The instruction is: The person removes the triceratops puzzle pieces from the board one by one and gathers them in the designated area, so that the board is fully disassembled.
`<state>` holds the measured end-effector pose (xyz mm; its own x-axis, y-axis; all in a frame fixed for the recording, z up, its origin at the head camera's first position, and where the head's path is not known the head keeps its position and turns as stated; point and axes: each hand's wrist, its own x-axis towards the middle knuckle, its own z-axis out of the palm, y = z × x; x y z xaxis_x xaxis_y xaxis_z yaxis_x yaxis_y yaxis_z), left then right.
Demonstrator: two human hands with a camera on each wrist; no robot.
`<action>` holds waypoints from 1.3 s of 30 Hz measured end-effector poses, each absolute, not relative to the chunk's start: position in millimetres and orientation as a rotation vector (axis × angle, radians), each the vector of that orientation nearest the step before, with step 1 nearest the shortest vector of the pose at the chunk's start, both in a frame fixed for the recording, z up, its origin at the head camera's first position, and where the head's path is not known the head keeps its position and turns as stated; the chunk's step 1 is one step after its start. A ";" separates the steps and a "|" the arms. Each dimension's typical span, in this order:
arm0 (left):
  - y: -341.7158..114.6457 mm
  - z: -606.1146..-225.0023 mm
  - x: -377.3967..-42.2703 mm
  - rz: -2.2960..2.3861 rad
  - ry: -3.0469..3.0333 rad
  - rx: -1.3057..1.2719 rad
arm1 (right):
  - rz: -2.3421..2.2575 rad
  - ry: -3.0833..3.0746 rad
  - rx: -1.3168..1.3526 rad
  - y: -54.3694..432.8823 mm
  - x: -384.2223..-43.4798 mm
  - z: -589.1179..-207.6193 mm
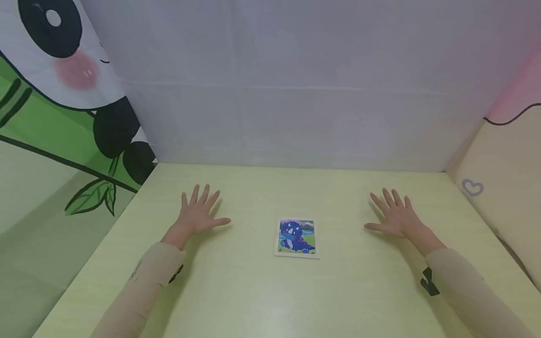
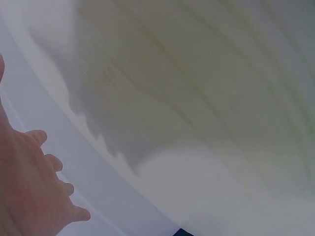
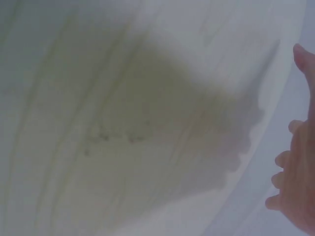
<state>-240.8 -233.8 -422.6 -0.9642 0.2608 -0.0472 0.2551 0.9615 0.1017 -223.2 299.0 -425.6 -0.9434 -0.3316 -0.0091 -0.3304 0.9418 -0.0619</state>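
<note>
A square picture puzzle (image 1: pixel 297 237) with a white border and a blue cartoon dinosaur lies flat on the table, between the two hands and apart from both. To its left, my left hand (image 1: pixel 197 215) is spread over the tabletop, fingers straight and thumb pointing inward. On the other side, my right hand (image 1: pixel 395 218) is spread in the same way. Neither holds anything. In the left wrist view the left hand (image 2: pixel 32 184) shows at the left edge, its shadow on the table. The right wrist view has the right hand (image 3: pixel 298 172) at the right edge.
The pale wood-grain table (image 1: pixel 253 300) meets a whitish cloth wall (image 1: pixel 296 126) at the back. A cloth with a panda and bamboo print (image 1: pixel 50 122) hangs at the left. A beige panel (image 1: pixel 503 202) with a drawn heart stands along the right side.
</note>
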 end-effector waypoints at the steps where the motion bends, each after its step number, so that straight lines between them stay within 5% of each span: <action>1: -233.8 -422.9 -240.7 0.144 3.053 0.403 | -0.094 3.079 -0.527 299.1 -223.3 -425.8; 22: -220.3 -419.3 -242.2 0.186 3.039 0.442 | -0.053 3.105 -0.572 296.1 -225.7 -417.8; 39: -182.6 -412.2 -237.2 0.391 2.957 0.720 | -0.481 2.966 -0.627 268.9 -229.8 -417.2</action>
<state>-237.2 -182.6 -412.2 -0.8873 0.4611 -0.0106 0.4425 0.8575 0.2625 -229.8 268.9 -417.2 -0.9140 -0.4057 -0.0061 -0.3830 0.8677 -0.3170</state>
